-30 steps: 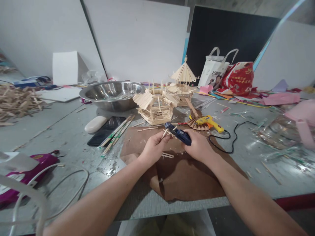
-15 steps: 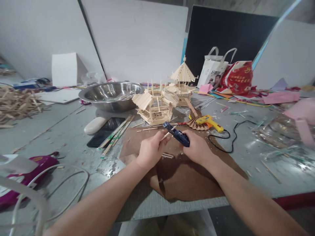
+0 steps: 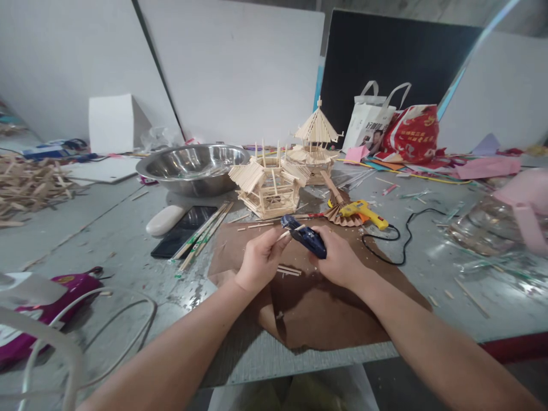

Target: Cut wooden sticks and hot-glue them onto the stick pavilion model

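Observation:
In the head view my right hand is wrapped round a dark blue plier-like cutter. Its jaws point up and to the left, toward my other hand. Between the fingertips of my left hand is a thin wooden stick, and its far end lies in the cutter's jaws. Below, a few short cut sticks rest on a sheet of brown paper. Just beyond both hands stands a small stick-built pavilion with part of its roof slats on.
A yellow glue gun with a black cord lies right of the pavilion. Left are a phone, bundled sticks and a steel basin. A second pavilion model stands behind. At right is a clear jug.
Both hands and the cutter have shifted slightly left. The stick now sits more level across the cutter's jaws.

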The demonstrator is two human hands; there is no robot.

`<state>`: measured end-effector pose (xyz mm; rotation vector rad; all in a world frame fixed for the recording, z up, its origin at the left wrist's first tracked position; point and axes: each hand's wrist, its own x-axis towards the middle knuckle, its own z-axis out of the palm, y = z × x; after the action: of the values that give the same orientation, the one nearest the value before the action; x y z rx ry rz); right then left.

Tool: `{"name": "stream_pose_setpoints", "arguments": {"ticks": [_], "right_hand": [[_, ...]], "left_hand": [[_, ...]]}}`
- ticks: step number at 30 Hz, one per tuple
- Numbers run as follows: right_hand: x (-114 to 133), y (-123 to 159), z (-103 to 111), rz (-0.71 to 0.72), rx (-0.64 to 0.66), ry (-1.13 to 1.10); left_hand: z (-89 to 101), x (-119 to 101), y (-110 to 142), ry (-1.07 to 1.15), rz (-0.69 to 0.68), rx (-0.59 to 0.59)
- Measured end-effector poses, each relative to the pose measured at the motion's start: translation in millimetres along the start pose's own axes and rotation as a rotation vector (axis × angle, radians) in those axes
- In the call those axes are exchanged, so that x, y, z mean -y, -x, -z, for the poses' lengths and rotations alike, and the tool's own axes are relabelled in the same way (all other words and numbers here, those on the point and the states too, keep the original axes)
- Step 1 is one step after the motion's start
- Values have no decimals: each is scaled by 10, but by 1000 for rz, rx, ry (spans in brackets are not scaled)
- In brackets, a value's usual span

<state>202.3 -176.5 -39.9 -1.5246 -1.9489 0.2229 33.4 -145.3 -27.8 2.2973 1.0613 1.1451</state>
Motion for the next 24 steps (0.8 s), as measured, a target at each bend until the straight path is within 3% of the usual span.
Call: {"name": "stream_pose_setpoints", "arguments": {"ticks": [6, 14, 24], "right_hand": [[6, 13, 15, 89, 31, -38], [-10, 16, -13, 39, -3, 7], [3, 20, 18, 19, -29, 57]], "left_hand": [[21, 50, -15, 12, -89, -8], [45, 8, -32, 127, -44, 20], [42, 17, -31, 90, -29, 59]]}}
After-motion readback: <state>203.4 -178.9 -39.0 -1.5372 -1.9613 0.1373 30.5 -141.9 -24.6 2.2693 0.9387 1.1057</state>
